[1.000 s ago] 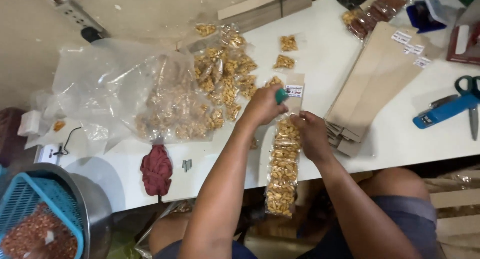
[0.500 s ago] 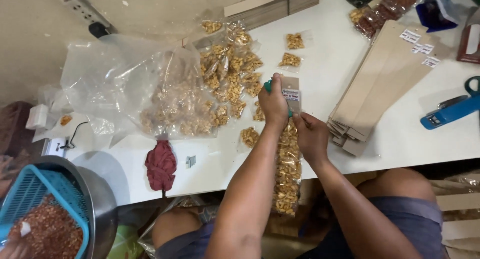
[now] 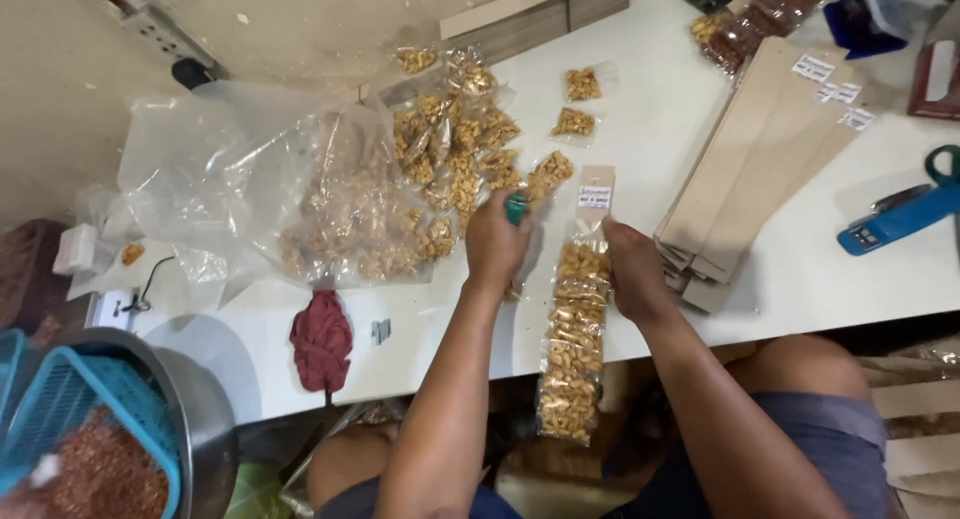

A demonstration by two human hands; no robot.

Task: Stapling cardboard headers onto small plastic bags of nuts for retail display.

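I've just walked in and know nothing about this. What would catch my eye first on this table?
Probably the long strip of small nut packets hanging over the front edge of the white table, steadied by the right hand while the left hand holds a small green tool beside it. To the left lies a big crumpled clear bag, with loose nut packets heaped behind the hands.

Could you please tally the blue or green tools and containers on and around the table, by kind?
Blue stapler: 1
Green-handled scissors: 1
Green tool in the left hand: 1
Turquoise basket: 1
Total: 4
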